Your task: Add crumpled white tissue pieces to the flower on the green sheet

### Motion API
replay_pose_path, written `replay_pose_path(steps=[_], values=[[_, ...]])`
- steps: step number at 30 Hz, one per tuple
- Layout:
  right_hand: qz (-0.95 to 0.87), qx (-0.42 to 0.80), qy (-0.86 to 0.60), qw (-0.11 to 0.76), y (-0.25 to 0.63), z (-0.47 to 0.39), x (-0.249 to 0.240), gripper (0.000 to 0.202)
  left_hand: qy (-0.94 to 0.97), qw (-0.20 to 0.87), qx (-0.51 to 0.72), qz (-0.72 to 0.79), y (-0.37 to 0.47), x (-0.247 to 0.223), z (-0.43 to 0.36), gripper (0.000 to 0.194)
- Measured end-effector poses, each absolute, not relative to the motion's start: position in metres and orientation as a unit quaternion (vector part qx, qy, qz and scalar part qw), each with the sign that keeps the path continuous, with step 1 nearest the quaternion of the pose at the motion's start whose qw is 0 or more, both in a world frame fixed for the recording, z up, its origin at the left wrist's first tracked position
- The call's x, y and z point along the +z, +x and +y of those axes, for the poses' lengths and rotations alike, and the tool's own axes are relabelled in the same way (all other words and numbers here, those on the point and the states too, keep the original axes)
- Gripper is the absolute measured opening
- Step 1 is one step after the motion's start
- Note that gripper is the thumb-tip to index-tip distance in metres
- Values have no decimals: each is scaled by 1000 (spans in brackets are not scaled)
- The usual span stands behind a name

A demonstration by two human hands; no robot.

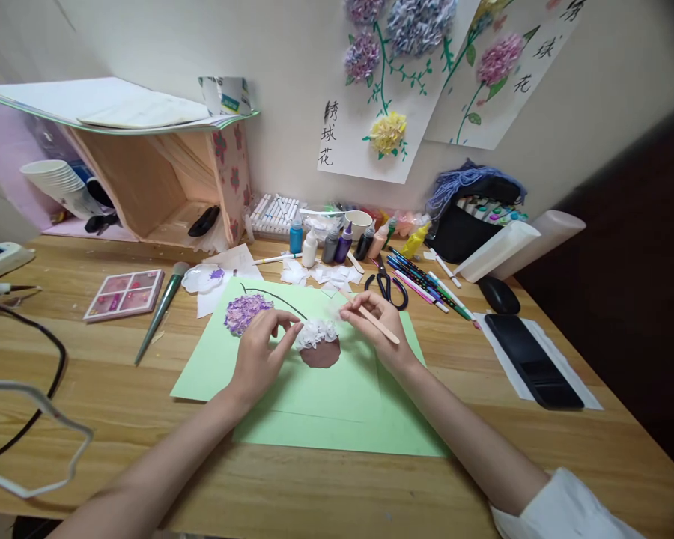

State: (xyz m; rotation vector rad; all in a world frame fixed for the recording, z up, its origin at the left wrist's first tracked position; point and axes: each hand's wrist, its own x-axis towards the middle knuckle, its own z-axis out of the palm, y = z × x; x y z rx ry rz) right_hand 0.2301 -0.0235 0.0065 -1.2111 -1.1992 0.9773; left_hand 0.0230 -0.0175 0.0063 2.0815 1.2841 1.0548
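Observation:
A green sheet of paper [314, 419] lies on the table under both hands. On it is a brown round patch [320, 354] whose upper part bears crumpled white paper petals [316, 333]. My left hand [261, 348] is at the left edge of these petals, thumb and forefinger tips close together; whether something small is between them is hidden. To the right, my right hand [379, 326] holds a wooden craft stick [380, 326] slanting across its fingers. A thin whitish scrap [333, 309] shows by its fingertips. A purple paper flower [246, 311] sits beyond my left hand, near a drawn dark stem [281, 299].
Behind the sheet stand several paint bottles [344, 243], with white paper scraps [329, 277] before them. Scissors [386, 284] and pens [427, 281] lie right of these. A phone [533, 361] is at the right; a brush [162, 311] and a pink palette [124, 294] are left.

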Motion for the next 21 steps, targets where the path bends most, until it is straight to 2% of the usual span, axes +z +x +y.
replay_pose_path(steps=[3, 6, 9, 12, 16, 21], values=[[-545, 482, -477, 493, 224, -38, 13, 26, 771, 278, 356, 449, 26, 10, -22, 20], [-564, 502, -457, 471, 221, -47, 7, 24, 784, 319, 329, 418, 29, 12, -26, 16], [-558, 488, -462, 487, 219, -50, -5, 24, 781, 333, 325, 417, 31, 10, -29, 17], [-529, 439, -481, 544, 220, -50, -16, 20, 787, 348, 299, 414, 32, 8, -31, 16], [-514, 386, -487, 591, 225, -51, -22, 46, 815, 335, 263, 393, 34, 5, -34, 13], [-541, 399, -508, 539, 226, -54, -22, 58, 829, 268, 269, 410, 38, 1, -34, 13]])
